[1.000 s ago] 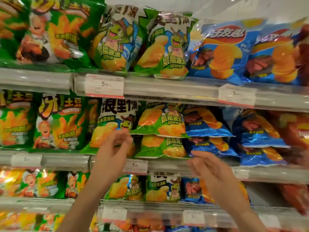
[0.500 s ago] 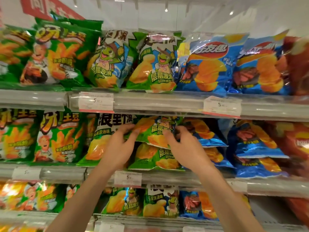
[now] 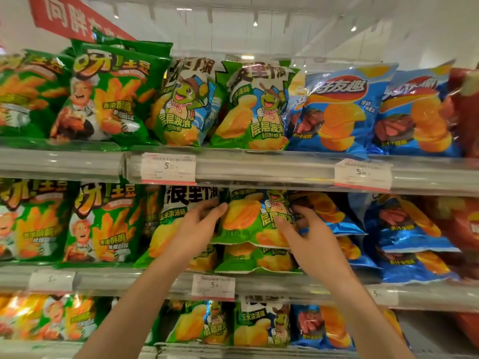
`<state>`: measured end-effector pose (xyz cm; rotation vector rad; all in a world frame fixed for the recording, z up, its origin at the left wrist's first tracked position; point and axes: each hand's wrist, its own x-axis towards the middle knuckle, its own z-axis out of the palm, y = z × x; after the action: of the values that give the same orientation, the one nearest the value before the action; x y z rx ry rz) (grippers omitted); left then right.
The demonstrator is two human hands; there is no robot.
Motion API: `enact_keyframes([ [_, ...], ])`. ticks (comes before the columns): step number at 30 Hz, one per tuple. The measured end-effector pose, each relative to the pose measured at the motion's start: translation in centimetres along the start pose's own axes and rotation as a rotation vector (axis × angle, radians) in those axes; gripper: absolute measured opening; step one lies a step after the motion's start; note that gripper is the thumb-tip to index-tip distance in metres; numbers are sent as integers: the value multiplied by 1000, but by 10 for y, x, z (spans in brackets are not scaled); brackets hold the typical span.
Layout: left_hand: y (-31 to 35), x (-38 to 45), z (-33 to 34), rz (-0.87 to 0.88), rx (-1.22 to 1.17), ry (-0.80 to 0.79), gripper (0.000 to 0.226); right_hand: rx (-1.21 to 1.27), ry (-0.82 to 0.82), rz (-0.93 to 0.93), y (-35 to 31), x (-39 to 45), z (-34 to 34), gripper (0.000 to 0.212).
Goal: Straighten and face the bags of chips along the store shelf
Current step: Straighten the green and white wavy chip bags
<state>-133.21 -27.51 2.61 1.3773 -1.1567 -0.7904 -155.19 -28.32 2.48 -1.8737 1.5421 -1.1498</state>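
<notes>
Both hands raised, left hand [image 3: 195,230] and right hand [image 3: 309,235] gripping opposite edges of green chip bag [image 3: 252,218].

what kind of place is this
Most likely a supermarket snack aisle. Tiered shelves are packed with rows of chip bags, and price tags are clipped along the shelf edges. Both hands hold a green bag on the middle shelf.
</notes>
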Motion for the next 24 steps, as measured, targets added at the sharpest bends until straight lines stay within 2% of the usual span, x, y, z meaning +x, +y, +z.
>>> enact_keyframes([
  [7,14,0,10,-1,36,-113,68,117,-193,35,5,-27,-14,65],
  [12,8,-22,-1,-27,45,-158,95,195,-350,27,4,-33,-8,73],
  [16,-1,-33,-30,-31,3,-41,91,164,-440,-17,-11,-37,10,67],
  [18,-7,-37,-46,-28,-23,15,80,112,-478,-38,-22,-36,21,69],
  [20,-12,-41,-60,-4,-39,56,65,55,-417,-72,-31,-31,28,67],
  [24,-17,-41,-75,-15,-46,87,64,-170,-174,-212,-35,9,50,54],
])
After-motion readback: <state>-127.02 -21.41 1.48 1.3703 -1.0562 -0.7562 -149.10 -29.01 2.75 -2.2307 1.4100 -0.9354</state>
